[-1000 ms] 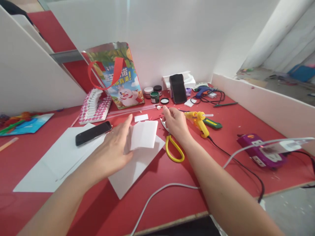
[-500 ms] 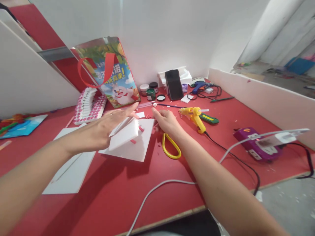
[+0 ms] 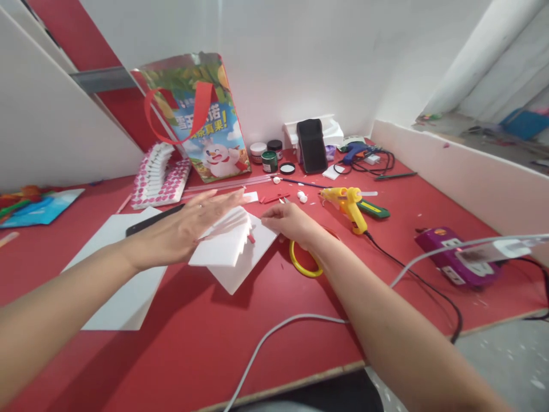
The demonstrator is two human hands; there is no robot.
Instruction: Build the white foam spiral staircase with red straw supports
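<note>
My left hand (image 3: 191,232) lies stretched out against the back of a white foam-board piece with a stepped edge (image 3: 223,243). Its thumb is hidden. That piece stands on a flat white foam board (image 3: 234,280), where a bit of red (image 3: 251,236) shows beside the steps. My right hand (image 3: 289,223) pinches the board's right corner between thumb and fingers. Just below my right hand are the yellow handles of scissors (image 3: 302,268), partly covered by the wrist. A larger white sheet (image 3: 115,297) and a dark flat object (image 3: 154,220) lie by my left forearm.
A yellow glue gun (image 3: 349,209) and a green utility knife (image 3: 373,208) lie to the right, near a purple power block (image 3: 450,257). A pale cable (image 3: 274,326) crosses the front. Behind are a colourful bag (image 3: 206,126), paint jars (image 3: 269,161) and a black phone-like object (image 3: 312,146).
The white board and stepped piece have turned, a corner now pointing towards me. My right hand keeps hold near its edge. The dark object by my left forearm has come into view.
</note>
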